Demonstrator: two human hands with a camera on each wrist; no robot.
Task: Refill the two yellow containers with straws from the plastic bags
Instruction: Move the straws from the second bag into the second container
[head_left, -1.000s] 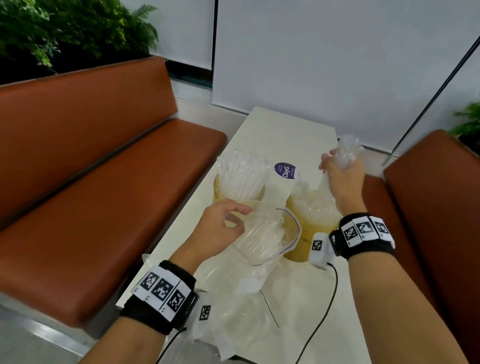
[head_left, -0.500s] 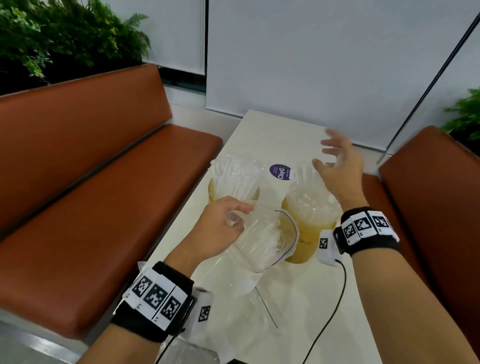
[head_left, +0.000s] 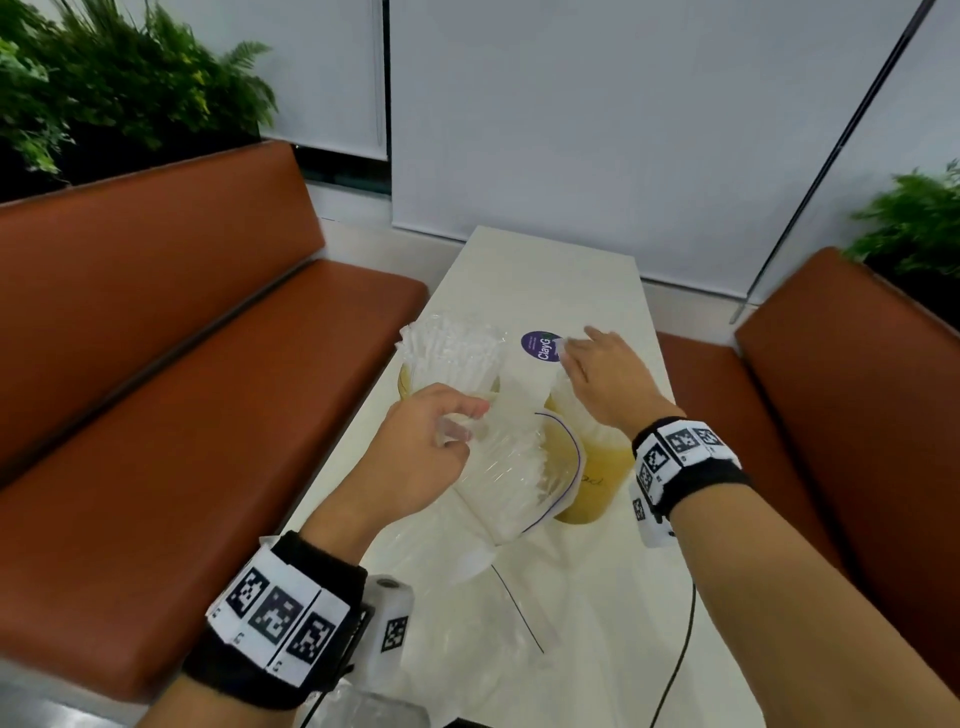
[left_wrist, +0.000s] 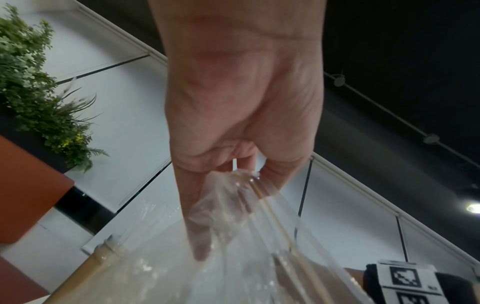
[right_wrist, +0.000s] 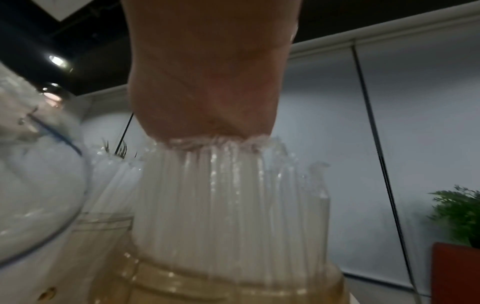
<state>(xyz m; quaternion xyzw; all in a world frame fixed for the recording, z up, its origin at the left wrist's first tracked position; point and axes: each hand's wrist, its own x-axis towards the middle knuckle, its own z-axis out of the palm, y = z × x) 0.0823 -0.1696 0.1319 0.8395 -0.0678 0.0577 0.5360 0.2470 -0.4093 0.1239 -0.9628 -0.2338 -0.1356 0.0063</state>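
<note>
Lowered since a moment ago, the right hand (head_left: 605, 376) now presses flat, fingers straight, on the straws (right_wrist: 228, 195) in the right container (head_left: 605, 480). Left hand (head_left: 421, 457) pinches the bag (head_left: 511, 480) mid-tabletop (head_left: 550, 275), beside the left container (head_left: 408, 379).

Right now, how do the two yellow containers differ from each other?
The far yellow container stands untouched, its straws fanned out and leaning left; the near yellow container has the right hand pressing flat on the tops of its upright straws. The clear bag pinched by the left hand hides part of the near container, while the far container's body sits mostly behind its straws. Both are translucent yellow and packed with clear straws.
</note>
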